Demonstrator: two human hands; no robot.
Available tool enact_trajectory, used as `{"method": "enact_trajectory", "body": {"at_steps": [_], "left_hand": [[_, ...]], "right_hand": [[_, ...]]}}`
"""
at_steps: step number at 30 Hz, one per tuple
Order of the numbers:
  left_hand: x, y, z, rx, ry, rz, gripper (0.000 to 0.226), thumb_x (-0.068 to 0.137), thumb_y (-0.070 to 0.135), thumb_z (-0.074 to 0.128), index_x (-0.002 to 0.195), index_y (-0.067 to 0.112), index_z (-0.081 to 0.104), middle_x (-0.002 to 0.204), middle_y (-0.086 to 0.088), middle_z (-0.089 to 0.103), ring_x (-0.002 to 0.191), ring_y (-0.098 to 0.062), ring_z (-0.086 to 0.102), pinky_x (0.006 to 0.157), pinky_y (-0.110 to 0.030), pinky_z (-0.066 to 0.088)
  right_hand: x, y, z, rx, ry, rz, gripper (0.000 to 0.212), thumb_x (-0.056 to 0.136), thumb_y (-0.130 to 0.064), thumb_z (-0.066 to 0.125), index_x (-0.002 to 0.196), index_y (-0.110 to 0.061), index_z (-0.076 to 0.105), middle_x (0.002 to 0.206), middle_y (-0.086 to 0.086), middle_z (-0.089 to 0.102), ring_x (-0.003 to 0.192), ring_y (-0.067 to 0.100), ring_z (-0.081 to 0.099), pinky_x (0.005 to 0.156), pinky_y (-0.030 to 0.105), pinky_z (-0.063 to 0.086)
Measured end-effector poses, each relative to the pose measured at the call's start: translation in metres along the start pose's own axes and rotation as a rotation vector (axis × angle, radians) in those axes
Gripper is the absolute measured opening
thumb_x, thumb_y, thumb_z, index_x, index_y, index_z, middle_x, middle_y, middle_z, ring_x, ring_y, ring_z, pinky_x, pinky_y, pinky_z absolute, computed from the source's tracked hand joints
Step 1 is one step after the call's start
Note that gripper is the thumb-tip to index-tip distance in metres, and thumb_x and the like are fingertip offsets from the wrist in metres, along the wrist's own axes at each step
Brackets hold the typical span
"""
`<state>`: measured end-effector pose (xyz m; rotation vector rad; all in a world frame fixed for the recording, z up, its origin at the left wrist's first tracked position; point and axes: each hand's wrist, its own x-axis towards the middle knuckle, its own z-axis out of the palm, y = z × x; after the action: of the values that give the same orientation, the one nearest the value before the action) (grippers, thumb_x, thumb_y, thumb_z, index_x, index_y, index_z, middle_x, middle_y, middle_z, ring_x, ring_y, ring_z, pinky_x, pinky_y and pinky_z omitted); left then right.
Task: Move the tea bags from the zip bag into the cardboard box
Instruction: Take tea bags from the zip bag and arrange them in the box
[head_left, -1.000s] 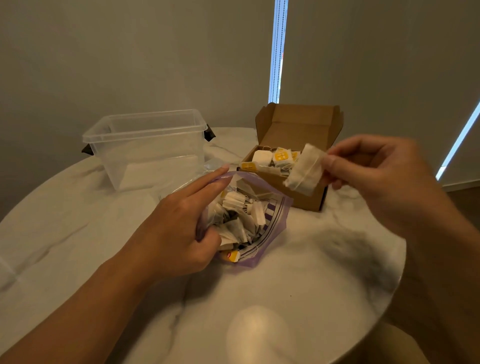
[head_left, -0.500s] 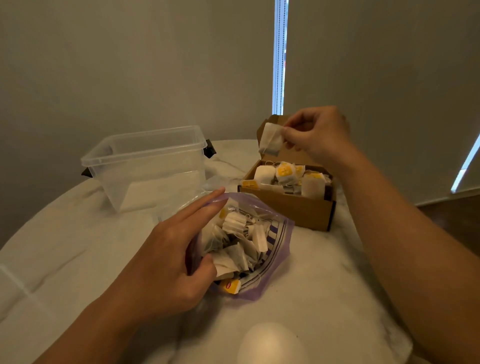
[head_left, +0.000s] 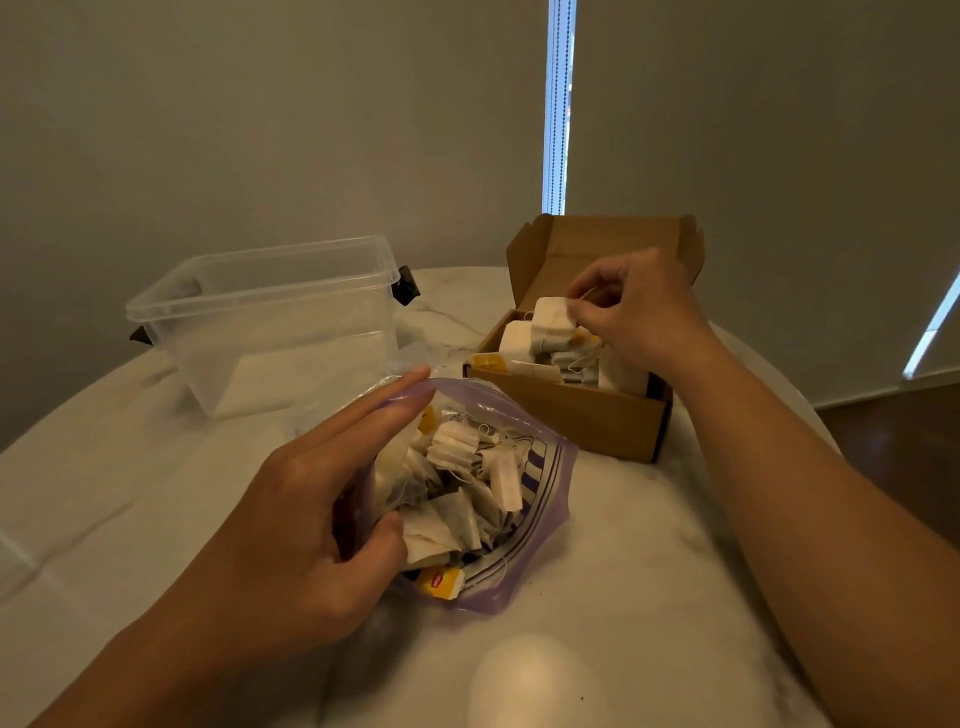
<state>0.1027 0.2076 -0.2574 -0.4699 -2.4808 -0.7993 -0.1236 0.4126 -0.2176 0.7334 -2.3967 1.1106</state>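
Hidden: tea bags (head_left: 457, 483) in the zip bag (head_left: 545, 467) overlap; count unclear.
Left hand (head_left: 311, 519): fingers grip the zip bag's mouth, holding it open.
Right hand (head_left: 639, 312): fingers pinch one tea bag (head_left: 553, 323) over the cardboard box (head_left: 576, 415).
Box contents: several bags beneath the right fingers, partly covered.
Bench (head_left: 623, 571): one clear tub (head_left: 270, 317) beyond the left fingers.

hands (head_left: 291, 525): 2 | zip bag (head_left: 540, 525): 1 | cardboard box (head_left: 571, 415): 1 | plastic tub (head_left: 270, 317): 1 | tea bags: many, uncountable
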Motion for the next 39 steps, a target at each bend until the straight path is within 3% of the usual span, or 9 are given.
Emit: {"method": "enact_trajectory", "body": {"at_steps": [4, 15, 20, 25, 30, 33, 35, 37, 39], "left_hand": [[0.000, 0.000, 0.000, 0.000, 0.007, -0.027, 0.078, 0.073, 0.010, 0.061, 0.147, 0.031, 0.045, 0.153, 0.022, 0.039, 0.049, -0.016, 0.048, 0.047, -0.018, 0.045], [0.000, 0.002, -0.001, -0.022, 0.004, -0.049, 0.073, 0.075, 0.031, 0.053, 0.148, 0.035, 0.043, 0.152, 0.022, 0.039, 0.051, -0.014, 0.046, 0.044, -0.028, 0.049], [0.000, 0.002, -0.001, -0.015, 0.005, -0.061, 0.072, 0.077, 0.028, 0.056, 0.148, 0.030, 0.043, 0.153, 0.023, 0.039, 0.051, -0.016, 0.048, 0.045, -0.026, 0.048], [0.002, 0.001, -0.001, 0.027, 0.007, -0.074, 0.079, 0.074, 0.008, 0.062, 0.148, 0.027, 0.042, 0.153, 0.022, 0.038, 0.064, -0.011, 0.052, 0.058, -0.006, 0.042], [0.003, -0.002, 0.000, -0.007, 0.016, -0.105, 0.078, 0.075, 0.010, 0.060, 0.149, 0.028, 0.042, 0.152, 0.024, 0.038, 0.078, -0.017, 0.064, 0.064, -0.008, 0.045], [0.006, -0.003, 0.001, 0.002, 0.032, -0.098, 0.078, 0.074, 0.009, 0.060, 0.149, 0.023, 0.042, 0.152, 0.020, 0.041, 0.117, -0.013, 0.045, 0.075, -0.001, 0.039], [0.009, -0.003, 0.002, -0.003, 0.044, -0.097, 0.078, 0.074, 0.009, 0.060, 0.149, 0.021, 0.044, 0.150, 0.017, 0.044, 0.110, -0.011, 0.048, 0.070, 0.000, 0.039], [0.012, -0.002, 0.004, -0.023, 0.057, -0.105, 0.076, 0.074, 0.009, 0.060, 0.147, 0.021, 0.046, 0.147, 0.015, 0.048, 0.074, -0.014, 0.059, 0.060, -0.002, 0.038], [0.014, 0.000, 0.006, -0.015, 0.070, -0.094, 0.074, 0.074, 0.010, 0.060, 0.146, 0.018, 0.047, 0.147, 0.012, 0.049, 0.078, -0.006, 0.061, 0.062, 0.000, 0.037]], "right_hand": [[0.001, 0.005, 0.002, -0.033, -0.019, 0.043, 0.010, 0.086, -0.014, 0.072, 0.095, -0.016, 0.074, 0.089, -0.004, 0.068, 0.078, 0.004, 0.062, 0.061, 0.011, 0.045], [0.002, 0.004, 0.001, -0.049, 0.021, 0.049, 0.017, 0.090, -0.015, 0.067, 0.106, -0.017, 0.073, 0.101, 0.000, 0.070, 0.088, 0.009, 0.063, 0.066, 0.010, 0.042], [-0.003, -0.006, -0.004, -0.057, 0.053, -0.010, 0.016, 0.091, -0.018, 0.066, 0.106, -0.016, 0.072, 0.096, -0.004, 0.069, 0.082, 0.004, 0.059, 0.064, 0.008, 0.041], [-0.011, -0.026, -0.012, 0.013, 0.100, -0.116, 0.014, 0.091, -0.023, 0.066, 0.103, -0.021, 0.072, 0.088, -0.011, 0.065, 0.076, -0.001, 0.060, 0.066, 0.008, 0.045], [-0.026, -0.050, -0.027, 0.289, -0.140, -0.296, 0.013, 0.088, -0.022, 0.069, 0.098, -0.013, 0.072, 0.083, -0.005, 0.072, 0.074, 0.007, 0.070, 0.067, 0.018, 0.055], [-0.038, -0.063, -0.035, 0.399, -0.285, -0.378, 0.013, 0.086, -0.018, 0.071, 0.094, -0.009, 0.072, 0.081, -0.001, 0.073, 0.073, 0.012, 0.071, 0.066, 0.023, 0.056], [-0.047, -0.069, -0.037, 0.433, -0.355, -0.419, 0.012, 0.084, -0.017, 0.072, 0.094, -0.009, 0.073, 0.082, -0.001, 0.073, 0.075, 0.015, 0.072, 0.067, 0.025, 0.057], [-0.057, -0.073, -0.034, 0.429, -0.420, -0.440, 0.014, 0.083, -0.016, 0.073, 0.094, -0.008, 0.073, 0.084, -0.001, 0.074, 0.077, 0.015, 0.072, 0.066, 0.022, 0.056], [-0.068, -0.077, -0.028, 0.373, -0.478, -0.441, 0.014, 0.082, -0.018, 0.074, 0.094, -0.011, 0.075, 0.083, -0.005, 0.073, 0.076, 0.010, 0.071, 0.065, 0.017, 0.054]]}}
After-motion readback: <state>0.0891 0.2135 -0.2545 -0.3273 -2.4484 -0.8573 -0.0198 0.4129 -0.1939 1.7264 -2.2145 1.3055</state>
